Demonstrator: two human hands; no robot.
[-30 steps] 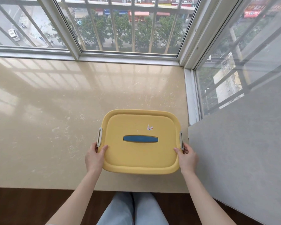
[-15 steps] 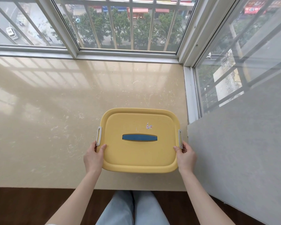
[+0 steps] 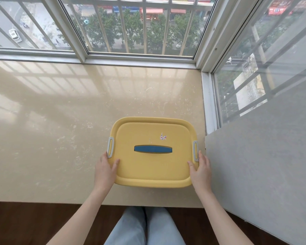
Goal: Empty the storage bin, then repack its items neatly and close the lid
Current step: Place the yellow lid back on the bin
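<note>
A yellow storage bin (image 3: 152, 167) sits on the beige stone sill near its front right, lid on. A blue handle (image 3: 153, 149) lies flat in the lid's middle, and a grey latch (image 3: 110, 147) sits on the left side with another grey latch (image 3: 195, 150) on the right. My left hand (image 3: 105, 169) grips the bin's left edge just below the latch, thumb on the lid. My right hand (image 3: 200, 169) holds the right edge the same way. The contents are hidden under the lid.
The beige sill (image 3: 51, 129) stretches wide to the left and behind the bin. Barred windows (image 3: 131, 29) close the back and right. A grey wall (image 3: 263, 165) stands just right of the bin. Dark floor and my legs (image 3: 145, 227) lie below the sill's front edge.
Both hands stay on the bin's sides; the thumbs have shifted a little further onto the lid. The view has tilted slightly.
</note>
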